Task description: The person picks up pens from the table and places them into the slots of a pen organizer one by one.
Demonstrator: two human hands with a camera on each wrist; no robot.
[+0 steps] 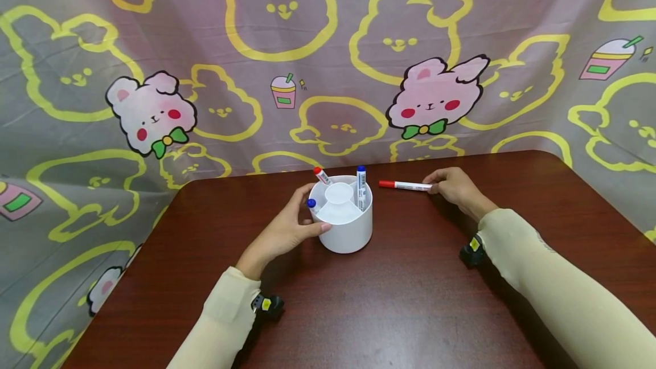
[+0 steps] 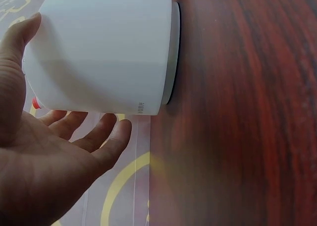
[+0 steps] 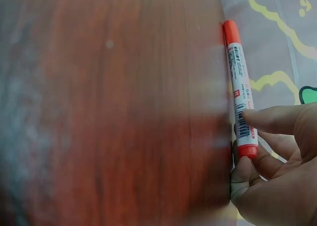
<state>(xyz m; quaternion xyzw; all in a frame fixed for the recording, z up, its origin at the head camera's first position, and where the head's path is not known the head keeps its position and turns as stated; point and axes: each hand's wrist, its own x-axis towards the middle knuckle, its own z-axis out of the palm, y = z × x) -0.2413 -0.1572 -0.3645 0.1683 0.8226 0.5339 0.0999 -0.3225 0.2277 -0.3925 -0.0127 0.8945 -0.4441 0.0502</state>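
Observation:
A white round pen holder [image 1: 348,237] with divided compartments stands upright on the table. My left hand [image 1: 283,231] holds it from the left, thumb at the front and fingers round the far side; the left wrist view shows the fingers [image 2: 116,139] against its wall. Inside are a red-capped marker [image 1: 322,176] at the back left, a blue-capped marker [image 1: 361,188] on the right and another blue-capped one [image 1: 312,204] near my left hand. To the right, my right hand [image 1: 455,189] pinches a red marker [image 3: 241,82] by its rear end, cap pointing left toward the holder.
The dark reddish-brown wooden table [image 1: 389,312] reaches back to a curtain [image 1: 338,33] printed with yellow outlines and pink rabbits. Dark wrist cameras are strapped at the left sleeve [image 1: 225,306] and right sleeve [image 1: 533,266].

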